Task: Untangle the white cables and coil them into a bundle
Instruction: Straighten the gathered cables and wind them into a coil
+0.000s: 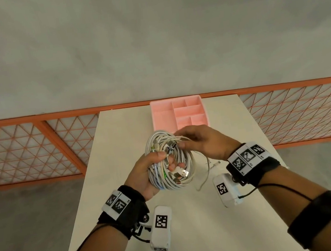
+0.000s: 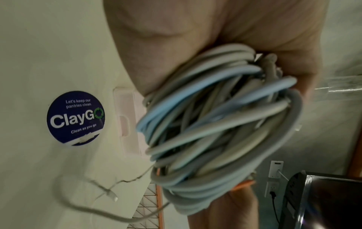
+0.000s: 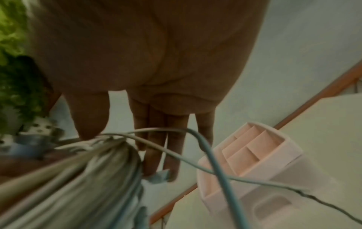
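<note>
With most white cables [image 1: 170, 160] coiled in the gripping left hand [image 1: 146, 176], the right hand [image 1: 203, 141] apparently pinches one loose strand [image 1: 204, 175] trailing near the pink organizer [image 1: 160, 115], not yet wound in.

Round blue sticker [image 2: 76, 118] on table [image 2: 39, 62]: "Let's keep our pantries clean. ClayGo. Clean as you go".

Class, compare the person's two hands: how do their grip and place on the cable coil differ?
The left hand wraps round the coil from below, carrying it; the right hand only pinches a loose strand at the top. The left hand's fingers pass through the coil's middle; the right hand's stay outside. Both wear marker wristbands.
</note>
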The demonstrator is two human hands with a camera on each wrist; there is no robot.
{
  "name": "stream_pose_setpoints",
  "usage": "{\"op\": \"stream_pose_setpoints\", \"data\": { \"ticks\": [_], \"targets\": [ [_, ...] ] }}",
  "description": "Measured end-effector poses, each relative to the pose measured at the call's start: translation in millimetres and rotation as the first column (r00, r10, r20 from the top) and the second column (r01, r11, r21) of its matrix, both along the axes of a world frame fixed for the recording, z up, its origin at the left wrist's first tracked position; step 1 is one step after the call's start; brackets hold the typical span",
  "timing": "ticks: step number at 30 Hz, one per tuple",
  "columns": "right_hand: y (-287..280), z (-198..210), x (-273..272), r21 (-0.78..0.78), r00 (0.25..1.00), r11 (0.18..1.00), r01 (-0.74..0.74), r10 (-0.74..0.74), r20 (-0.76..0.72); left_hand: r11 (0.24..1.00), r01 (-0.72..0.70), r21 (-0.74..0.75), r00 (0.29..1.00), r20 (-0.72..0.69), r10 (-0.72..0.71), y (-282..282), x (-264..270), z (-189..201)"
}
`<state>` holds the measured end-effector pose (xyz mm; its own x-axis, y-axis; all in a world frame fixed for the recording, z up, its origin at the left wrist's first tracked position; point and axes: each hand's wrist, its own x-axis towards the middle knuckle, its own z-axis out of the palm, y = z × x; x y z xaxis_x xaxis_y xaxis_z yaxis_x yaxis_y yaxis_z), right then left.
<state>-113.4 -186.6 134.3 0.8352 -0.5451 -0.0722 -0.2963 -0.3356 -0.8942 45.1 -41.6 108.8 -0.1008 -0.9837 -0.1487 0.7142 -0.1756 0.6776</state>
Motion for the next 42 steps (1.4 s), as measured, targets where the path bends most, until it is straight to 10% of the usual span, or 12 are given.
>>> {"op": "stream_pose_setpoints", "data": {
  "ticks": [9, 17, 33, 42],
  "targets": [
    [-11, 12, -5, 0.02, 0.988, 0.999, -0.028, 0.031, -0.153, 0.999, -0.039, 0.02, 0.999, 0.036, 0.038, 12, 5, -4],
    [-27, 47, 15, 0.173, 0.989, 0.985, 0.015, -0.04, 0.143, 0.987, 0.134, 0.085, 0.978, 0.15, -0.145, 17, -11, -5],
    [67, -72, 20, 0.281, 0.937, 0.929, 0.24, -0.298, 0.183, 0.994, -0.102, -0.044, 0.955, -0.285, 0.086, 10, -5, 2],
    [101, -80, 19, -0.382, 0.99, 0.922, -0.061, 0.006, -0.144, 0.871, -0.491, 0.023, 0.871, 0.031, 0.49, -8, -12, -1]
  ]
}}
